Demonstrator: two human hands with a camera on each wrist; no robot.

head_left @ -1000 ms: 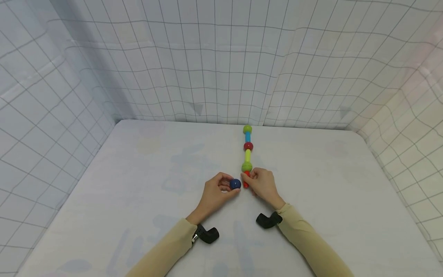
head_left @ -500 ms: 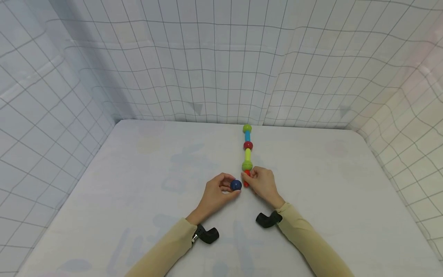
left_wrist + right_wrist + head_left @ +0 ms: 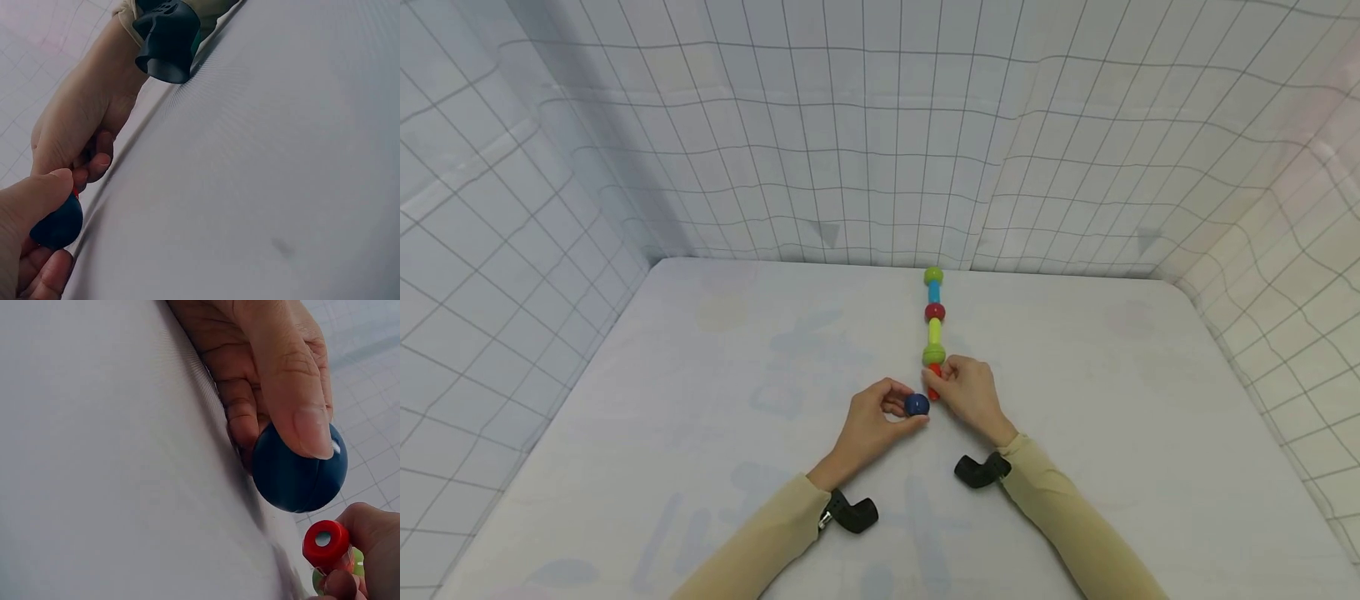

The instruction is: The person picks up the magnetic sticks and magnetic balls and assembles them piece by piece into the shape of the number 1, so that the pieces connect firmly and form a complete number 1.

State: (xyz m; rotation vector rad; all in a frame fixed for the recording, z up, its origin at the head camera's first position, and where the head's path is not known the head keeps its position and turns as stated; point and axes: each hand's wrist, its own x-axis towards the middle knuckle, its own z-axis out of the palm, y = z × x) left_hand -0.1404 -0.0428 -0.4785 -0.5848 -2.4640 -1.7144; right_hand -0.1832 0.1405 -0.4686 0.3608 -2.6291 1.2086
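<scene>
A dark blue ball [image 3: 917, 405] is pinched between the thumb and fingers of my left hand [image 3: 874, 423], low over the table. My right hand [image 3: 973, 397] grips a red rod [image 3: 934, 392] at the near end of a line of toy pieces. Beyond that rod the line runs away from me: a green ball [image 3: 934, 355], a yellow-green rod, a dark red ball [image 3: 935, 312], a blue rod and another green ball [image 3: 933, 275]. In the right wrist view, the red rod's end [image 3: 325, 542] shows a pale round spot and faces the blue ball [image 3: 300, 472], with a small gap between.
The white table [image 3: 760, 333] carries faint bluish prints. White grid-patterned curtains [image 3: 880, 142] close it in at the back and both sides. A black wrist camera mount [image 3: 854, 515] sits on the left wrist, another [image 3: 982, 471] on the right.
My left hand has shifted slightly right and nearer to me with the blue ball. The line of pieces and my right hand have slid slightly away from me.
</scene>
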